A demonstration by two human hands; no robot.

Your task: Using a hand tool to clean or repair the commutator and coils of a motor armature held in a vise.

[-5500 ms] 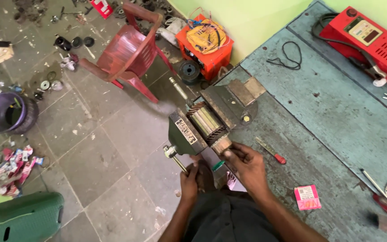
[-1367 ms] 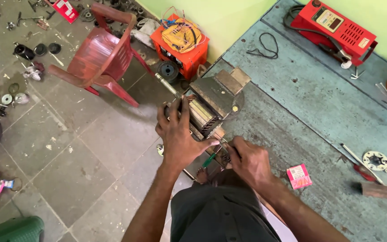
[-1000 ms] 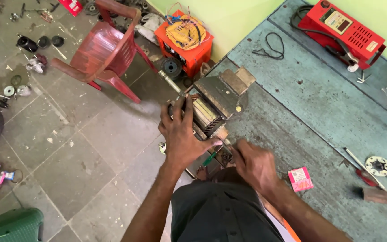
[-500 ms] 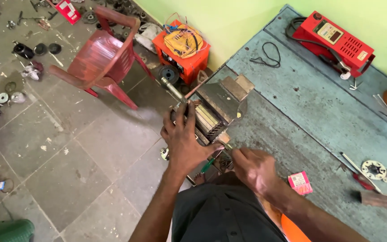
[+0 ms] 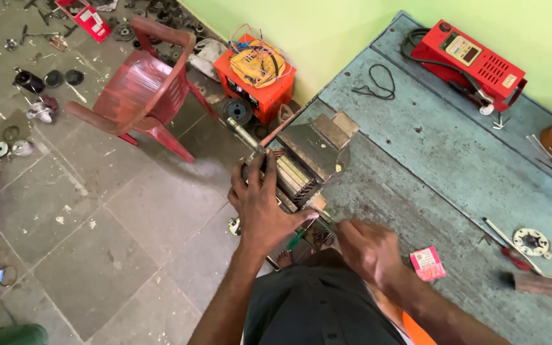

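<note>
Motor core point(image 5: 295, 176), one, with its shaft point(image 5: 243, 135) overhanging the bench edge, is clasped by the left hand point(image 5: 264, 207), fingers closed around it. One thin tool is gripped in the closed right hand point(image 5: 368, 252), just beside. On the blue-grey bench point(image 5: 429, 172) are seen one pink packet point(image 5: 427, 263), one red meter point(image 5: 471, 61), one black cable loop point(image 5: 378, 80). One red chair point(image 5: 142, 86) stands on the floor.

**The count at the bench**

Two hands in play: left hand point(image 5: 262, 207), right hand point(image 5: 367, 250). One motor core point(image 5: 296, 179) between them. One red chair point(image 5: 140, 89), one orange box point(image 5: 258, 76), one red meter point(image 5: 471, 61), one pink packet point(image 5: 427, 263), one round flange point(image 5: 531, 242).
</note>
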